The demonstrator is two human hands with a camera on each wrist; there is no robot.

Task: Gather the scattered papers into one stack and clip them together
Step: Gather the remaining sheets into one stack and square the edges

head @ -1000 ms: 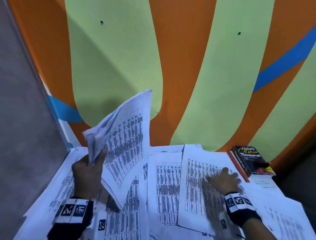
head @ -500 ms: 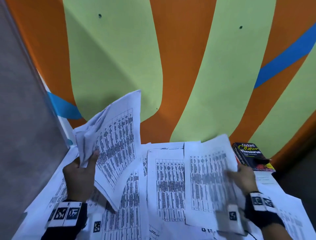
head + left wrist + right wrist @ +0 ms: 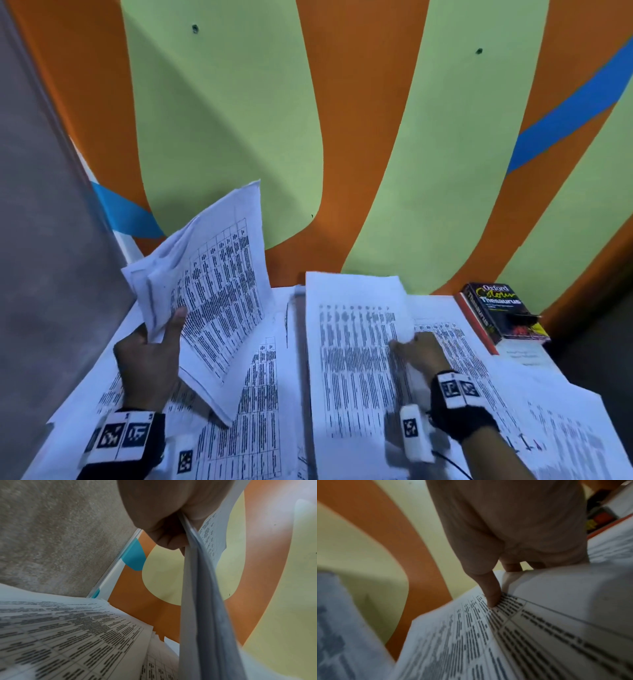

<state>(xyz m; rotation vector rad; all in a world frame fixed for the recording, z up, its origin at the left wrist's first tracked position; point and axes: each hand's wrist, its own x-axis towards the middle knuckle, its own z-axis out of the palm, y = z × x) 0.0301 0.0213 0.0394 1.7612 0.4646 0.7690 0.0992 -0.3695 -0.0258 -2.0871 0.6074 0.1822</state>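
Note:
Printed sheets with tables cover the table (image 3: 267,394). My left hand (image 3: 150,356) holds a bundle of gathered papers (image 3: 212,294) upright above the table's left side, thumb on the front and fingers behind. In the left wrist view the bundle's edge (image 3: 197,601) runs down from the hand (image 3: 168,520). My right hand (image 3: 416,353) pinches the right edge of one sheet (image 3: 352,359), lifted off the sheets below. The right wrist view shows my thumb (image 3: 491,595) pressed on that sheet (image 3: 471,635). No clip is visible.
An Oxford thesaurus book (image 3: 503,313) lies at the table's back right corner. A painted orange, green and blue wall (image 3: 342,137) stands right behind the table. A grey wall (image 3: 44,240) closes the left side. More loose sheets (image 3: 555,442) lie at the front right.
My right hand went from lying flat on a sheet to gripping its right edge and lifting it, then carried it leftward. The left hand's bundle stayed raised, shifting only slightly.

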